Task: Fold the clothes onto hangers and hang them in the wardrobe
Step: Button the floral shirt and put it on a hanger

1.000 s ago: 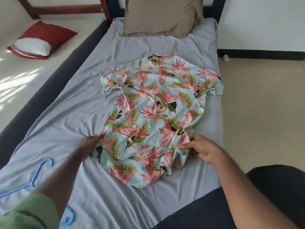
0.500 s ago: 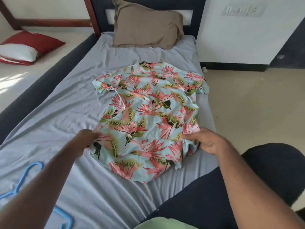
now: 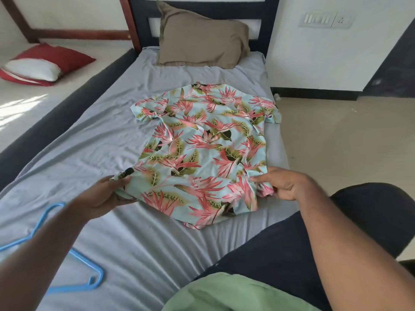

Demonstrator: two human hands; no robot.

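Observation:
A short-sleeved shirt [image 3: 202, 144] with pink flowers and green leaves on pale blue lies spread back-up on the grey bed sheet [image 3: 94, 140], collar toward the pillow. My left hand [image 3: 105, 194] pinches the shirt's lower left hem corner and lifts it slightly off the sheet. At the lower right hem my right hand [image 3: 285, 182] grips a bunched fold of the fabric. A light blue plastic hanger [image 3: 74, 252] rests on the sheet at the lower left, partly hidden under my left forearm.
A brown pillow [image 3: 202, 41] leans against the dark headboard [image 3: 202, 10]. A red and white cushion [image 3: 45, 63] lies on the neighbouring bed at the left. Beige floor [image 3: 336, 140] runs along the right. My dark trouser leg [image 3: 292, 243] rests on the bed's near edge.
Both hands have closed on the hem corners and pulled the lower edge up and toward me. The view has tilted up, showing more of the headboard and wall.

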